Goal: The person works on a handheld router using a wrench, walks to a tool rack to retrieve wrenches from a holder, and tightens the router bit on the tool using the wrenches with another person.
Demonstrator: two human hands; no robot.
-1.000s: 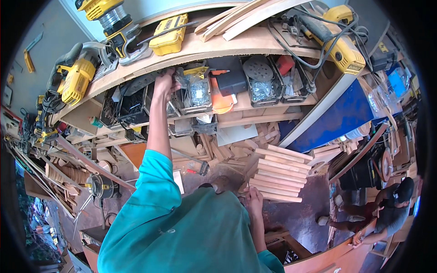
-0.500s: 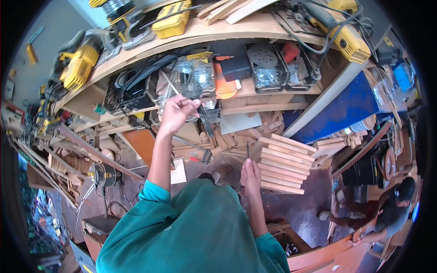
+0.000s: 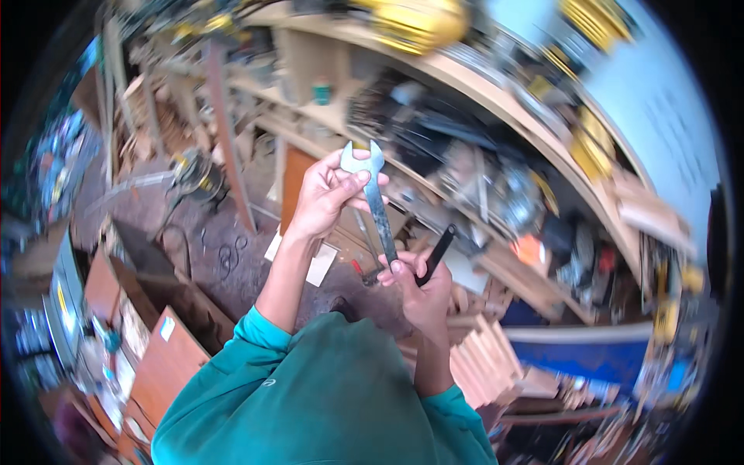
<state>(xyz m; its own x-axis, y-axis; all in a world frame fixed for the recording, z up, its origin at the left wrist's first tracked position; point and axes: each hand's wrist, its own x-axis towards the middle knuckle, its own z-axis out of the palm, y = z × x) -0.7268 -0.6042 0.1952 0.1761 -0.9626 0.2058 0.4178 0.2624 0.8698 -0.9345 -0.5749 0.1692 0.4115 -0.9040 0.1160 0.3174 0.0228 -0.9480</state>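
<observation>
An open-end wrench [image 3: 377, 209] with a grey jaw and a dark, worn handle is held up in front of me. Its jaw end is pinched by my left hand [image 3: 325, 194], thumb across the metal just below the opening. At the lower end of the handle, the fingers of my right hand [image 3: 425, 291] close on the same wrench. A short black rod-like piece [image 3: 439, 252] also sticks up from my right hand; what it is I cannot make out.
Shelves [image 3: 457, 198] full of blurred tools and parts run along the right. Yellow power tools [image 3: 422, 23] stand on the upper board. A stack of wooden strips [image 3: 484, 360] lies right of my right forearm. An orange-brown cabinet [image 3: 167, 372] and a black-and-yellow machine [image 3: 198, 178] are on the left.
My view has swung left. My left hand has come away from the shelf bins and the wrench is now between both hands. My right hand has risen toward the left one.
</observation>
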